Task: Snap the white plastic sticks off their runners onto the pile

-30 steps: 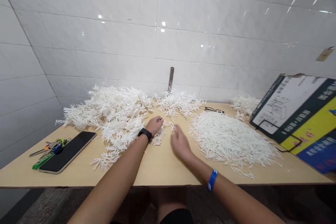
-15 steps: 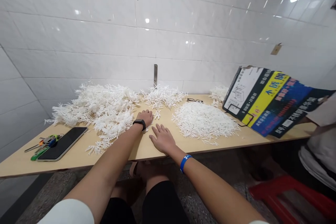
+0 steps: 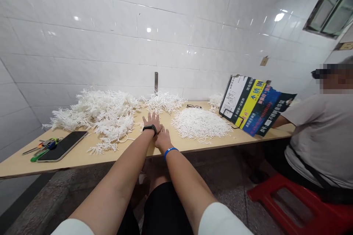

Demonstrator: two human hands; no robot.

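Note:
My left hand [image 3: 152, 120], with a black band on its wrist, rests on the wooden table with its fingers spread and nothing in it. Touching it at the wrist side is my right hand [image 3: 163, 138], which wears a blue wristband. The right fingers point forward, partly tucked behind the left hand, and I see nothing held. A big heap of white branched plastic pieces [image 3: 102, 112] lies left of my hands. Behind them is a smaller heap of such pieces [image 3: 165, 102]. To the right spreads a flat pile of short loose white plastic sticks [image 3: 201, 125].
A phone [image 3: 63, 147] and keys [image 3: 49, 143] lie at the table's left. Eyeglasses [image 3: 194, 106] sit behind the loose pile. A printed cardboard sheet [image 3: 253, 104] stands at the right, beside a seated person [image 3: 322, 132] on a red stool [image 3: 286, 198]. Tiled wall [image 3: 110, 44] backs the table.
My right hand has moved in against my left hand, whose fingers now spread wider. The view has swung to the right, bringing more of the seated person into sight.

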